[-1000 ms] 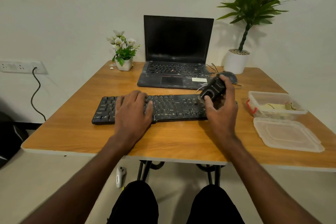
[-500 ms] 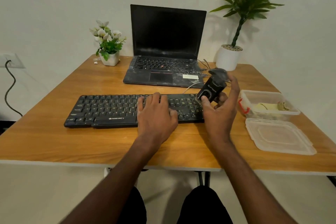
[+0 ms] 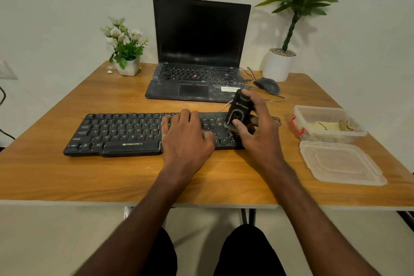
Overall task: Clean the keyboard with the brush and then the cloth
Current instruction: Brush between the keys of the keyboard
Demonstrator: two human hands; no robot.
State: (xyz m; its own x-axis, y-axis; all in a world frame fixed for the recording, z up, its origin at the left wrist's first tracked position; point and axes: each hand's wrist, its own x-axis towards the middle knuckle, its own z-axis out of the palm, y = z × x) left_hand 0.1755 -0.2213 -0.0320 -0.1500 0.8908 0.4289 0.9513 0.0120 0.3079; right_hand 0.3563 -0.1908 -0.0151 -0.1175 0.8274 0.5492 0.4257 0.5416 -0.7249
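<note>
A black keyboard [image 3: 121,133] lies across the middle of the wooden table [image 3: 67,175]. My left hand [image 3: 187,139] rests flat on its right half with fingers spread, pressing it down. My right hand [image 3: 257,132] grips a black brush [image 3: 238,110] by its body. The brush stands tilted with its bristles down on the keyboard's right end. A yellowish cloth [image 3: 324,126] lies inside the clear plastic box [image 3: 318,111] at the right.
An open black laptop [image 3: 199,51] stands behind the keyboard, with a mouse [image 3: 267,85] and its cable to its right. The box lid [image 3: 342,163] lies near the right front edge. A small flower pot [image 3: 126,65] and a tall potted plant [image 3: 279,64] stand at the back.
My left hand slid from the keyboard's left-middle to its right half. The brush stays at the right end, now lowered onto the keys. The view shifted left.
</note>
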